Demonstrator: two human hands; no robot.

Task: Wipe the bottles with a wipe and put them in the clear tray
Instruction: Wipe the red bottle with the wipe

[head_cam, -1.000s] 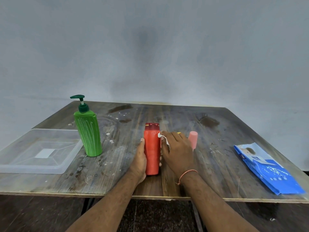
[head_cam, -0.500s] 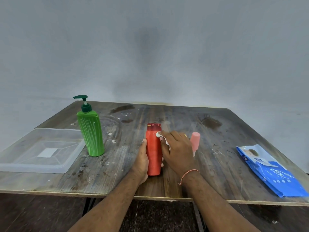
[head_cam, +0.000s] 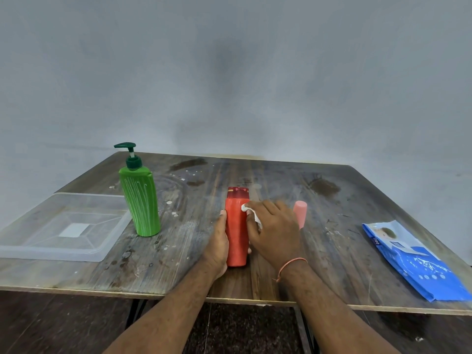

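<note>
A red bottle [head_cam: 236,236] stands upright near the table's front middle. My left hand [head_cam: 217,245] grips its left side. My right hand [head_cam: 274,232] holds a white wipe [head_cam: 251,213] pressed against the bottle's upper right side. A pink bottle [head_cam: 300,212] stands just behind my right hand, partly hidden by it. A green pump bottle [head_cam: 140,200] stands upright to the left. The clear tray [head_cam: 51,254] lies at the table's left edge with no bottle in it.
A blue pack of wipes [head_cam: 413,259] lies flat at the right front of the wooden table [head_cam: 281,180]. A grey wall rises close behind the table. The table's front edge runs just under my wrists.
My right hand with the wipe has shifted slightly along the red bottle's upper right side. The left hand keeps its hold and the bottle stays upright.
</note>
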